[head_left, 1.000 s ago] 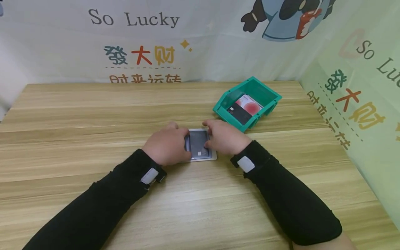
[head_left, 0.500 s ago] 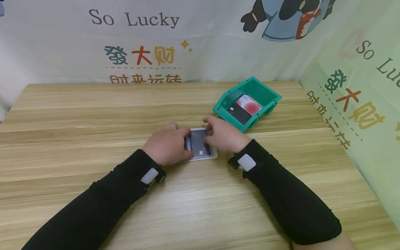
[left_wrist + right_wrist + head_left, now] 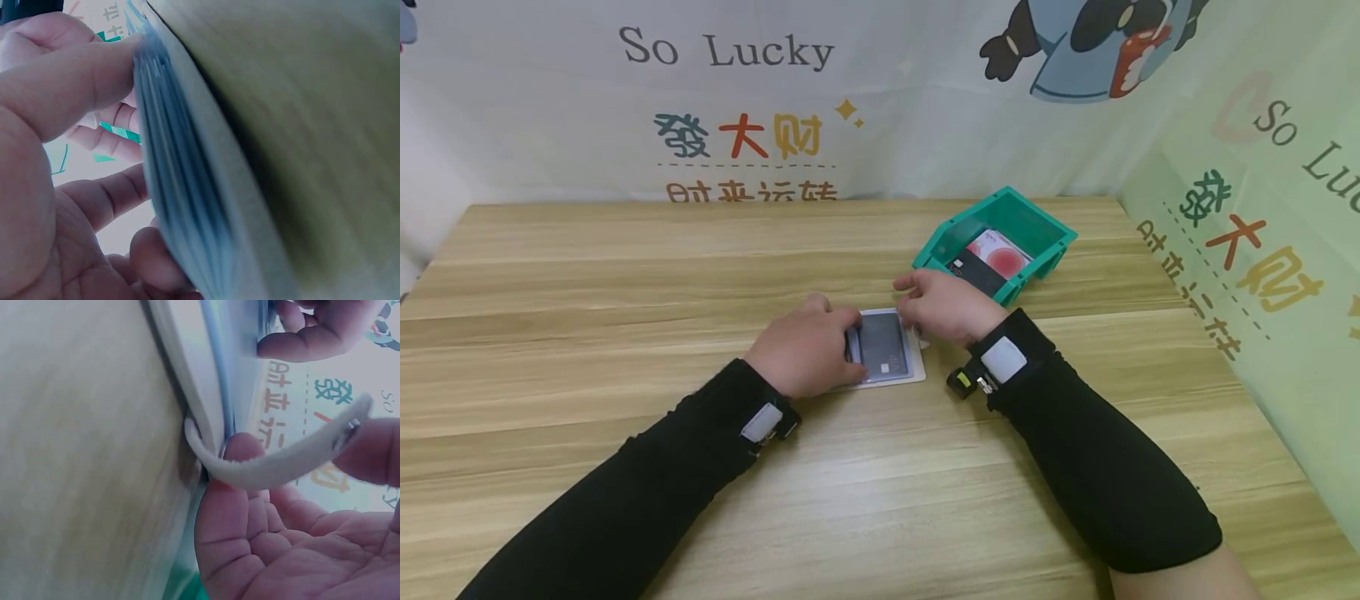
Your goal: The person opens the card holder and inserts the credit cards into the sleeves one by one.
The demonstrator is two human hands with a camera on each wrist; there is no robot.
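Note:
A pale card holder (image 3: 883, 346) with a dark card behind its clear sleeve lies at the middle of the table. My left hand (image 3: 801, 346) grips its left side, thumb at the near edge and fingers at the far edge. In the left wrist view its stacked clear sleeves (image 3: 181, 169) show edge-on beside the thumb. My right hand (image 3: 951, 307) is at the holder's right edge. There, in the right wrist view, a whitish strap (image 3: 269, 472) with a metal snap (image 3: 352, 429) curves out from the holder, held between my thumb and finger.
Just behind my right hand stands a green bin (image 3: 1033, 221), with a black card (image 3: 977, 272) and a white card with a red circle (image 3: 1004, 260) in it. Printed cloth (image 3: 887, 125) hangs along the table's back and right sides.
My right hand has moved slightly up and right, off the card holder's face, uncovering its right edge and a bit of the strap. The left hand keeps its grip.

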